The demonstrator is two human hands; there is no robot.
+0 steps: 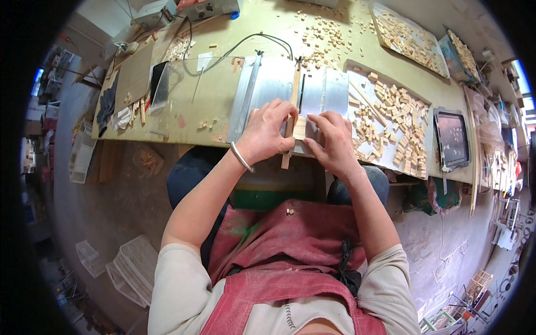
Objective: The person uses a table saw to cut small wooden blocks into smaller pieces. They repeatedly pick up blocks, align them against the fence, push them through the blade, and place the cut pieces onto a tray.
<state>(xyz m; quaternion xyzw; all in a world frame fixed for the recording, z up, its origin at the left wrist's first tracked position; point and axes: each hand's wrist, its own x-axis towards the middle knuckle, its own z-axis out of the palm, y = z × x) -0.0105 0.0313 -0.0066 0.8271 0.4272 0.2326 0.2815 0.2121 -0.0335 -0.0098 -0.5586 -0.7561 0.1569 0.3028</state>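
Note:
A small pale wooden block (pixel 300 128) lies on a silvery metal plate (pixel 335 89), against a long wooden strip (pixel 295 84) that sticks out past the front edge. My left hand (pixel 267 129), with a bangle at the wrist, is closed, its thumb and forefinger reaching over the strip to the block's left side. From the other side, my right hand (pixel 333 137) curls its forefinger and thumb to the block's far and near corners. The fingertips' exact contact is partly hidden. Beyond the block, a narrow dark slot (pixel 302 92) runs along the plate.
Right of the plate, a white tray (pixel 349 72) holds many cut wooden blocks. Another full tray (pixel 385 44) stands at the far right, near a black-framed panel (pixel 452 137). A metal bar (pixel 252 84) and a black cable (pixel 240 42) lie to the left.

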